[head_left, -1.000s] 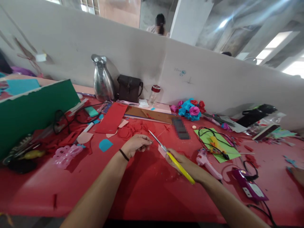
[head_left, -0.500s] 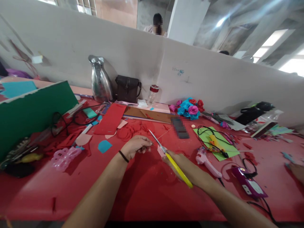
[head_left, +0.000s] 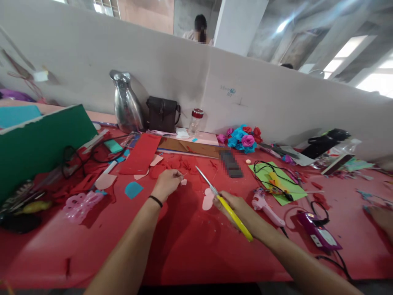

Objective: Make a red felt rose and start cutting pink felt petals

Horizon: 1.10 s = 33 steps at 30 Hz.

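Note:
My left hand (head_left: pixel 167 183), with a dark band at its wrist, is closed in a pinch over the red tabletop. A small pink scrap (head_left: pixel 184 182) shows at its fingertips. My right hand (head_left: pixel 235 209) grips scissors (head_left: pixel 233 217) by their yellow handles, with the metal blades together and pointing up and left. Just left of the right hand are pink rounded cut-outs (head_left: pixel 208 200); whether the fingers touch them is unclear. Beyond the left hand lie red cut pieces (head_left: pixel 159 167) and a large red sheet (head_left: pixel 141 155). A blue cut-out (head_left: pixel 134 190) rests to the left.
At right are a pink glue gun (head_left: pixel 267 209), a purple power strip (head_left: pixel 319 231) with cables, and a green sheet (head_left: pixel 294 190). Paper flowers (head_left: pixel 242 138), a phone (head_left: pixel 231 164), a jar (head_left: pixel 195 123) and a steel jug (head_left: pixel 125 102) stand or lie farther back. Another person's hand (head_left: pixel 380 217) is at far right.
My left hand has moved left, away from the scissors, with the small pink scrap now visible at its fingertips. The pink cut-outs beside my right hand show more fully.

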Each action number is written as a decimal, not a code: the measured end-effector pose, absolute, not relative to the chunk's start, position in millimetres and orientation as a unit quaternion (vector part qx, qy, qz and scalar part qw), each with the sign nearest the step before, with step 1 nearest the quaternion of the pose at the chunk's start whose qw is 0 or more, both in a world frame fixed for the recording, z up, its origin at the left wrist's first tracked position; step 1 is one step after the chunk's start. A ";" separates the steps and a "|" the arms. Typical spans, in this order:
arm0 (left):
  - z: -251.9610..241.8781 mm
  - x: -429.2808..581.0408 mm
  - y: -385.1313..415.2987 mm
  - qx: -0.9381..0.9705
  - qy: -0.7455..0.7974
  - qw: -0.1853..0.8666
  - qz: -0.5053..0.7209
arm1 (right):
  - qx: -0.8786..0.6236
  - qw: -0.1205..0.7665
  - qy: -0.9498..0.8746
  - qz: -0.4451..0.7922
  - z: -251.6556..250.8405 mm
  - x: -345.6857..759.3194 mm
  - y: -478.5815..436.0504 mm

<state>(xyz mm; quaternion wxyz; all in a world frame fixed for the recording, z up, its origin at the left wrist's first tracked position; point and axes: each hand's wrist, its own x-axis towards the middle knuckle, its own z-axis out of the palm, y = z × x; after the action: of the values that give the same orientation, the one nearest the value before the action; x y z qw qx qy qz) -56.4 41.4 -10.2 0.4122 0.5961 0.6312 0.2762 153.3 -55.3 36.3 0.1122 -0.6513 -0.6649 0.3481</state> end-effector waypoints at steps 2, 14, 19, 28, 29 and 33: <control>-10.2 -57.5 41.2 0.623 0.653 0.344 0.260 | -0.694 0.088 -0.656 0.284 38.2 161.6 -56.9; -23.2 4.2 -0.6 0.823 0.488 0.253 0.147 | -0.777 -0.019 -0.620 0.106 -6.6 192.6 -65.6; -24.4 10.5 -3.9 0.830 0.501 0.217 0.114 | -0.780 -0.006 -0.622 0.072 -9.0 188.2 -56.3; -10.8 -20.7 17.0 0.757 0.548 0.280 0.220 | -0.770 -0.037 -0.633 0.074 -9.7 171.4 -53.1; -8.8 -30.9 22.3 0.724 0.573 0.292 0.249 | -0.768 -0.050 -0.634 0.067 -8.8 170.4 -53.7; 1.1 -83.8 38.7 0.628 0.639 0.300 0.327 | -0.756 -0.089 -0.648 0.029 -6.1 168.5 -54.2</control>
<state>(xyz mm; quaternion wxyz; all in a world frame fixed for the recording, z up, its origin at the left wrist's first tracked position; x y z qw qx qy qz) -83.8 38.7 1.1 0.3002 0.6282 0.6390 0.3270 168.5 -54.2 -6.1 -0.0894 -0.7562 -0.6476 0.0286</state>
